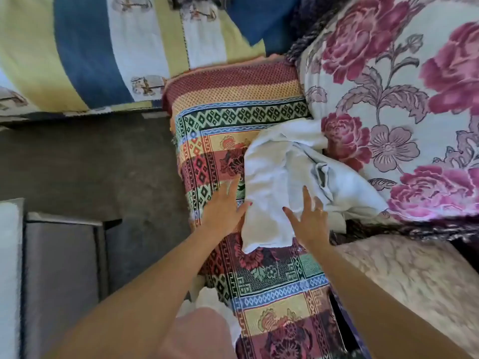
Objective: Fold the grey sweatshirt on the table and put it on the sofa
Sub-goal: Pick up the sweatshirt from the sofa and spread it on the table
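Note:
The pale grey sweatshirt (274, 182) lies bundled and loosely folded on the sofa seat, which is covered by a multicoloured patterned throw (233, 117). Its far edge leans against a floral cushion (388, 104). My left hand (223, 208) hovers flat at the bundle's left side, fingers spread, thumb touching the fabric edge. On the near right part of the sweatshirt rests my right hand (309, 218), fingers apart, gripping nothing.
A blue, yellow and white striped cover (90, 53) lies on furniture at the upper left. Dark floor (90, 161) runs left of the sofa. A grey table edge (62, 255) sits at lower left. A beige textured armrest (414, 286) is at lower right.

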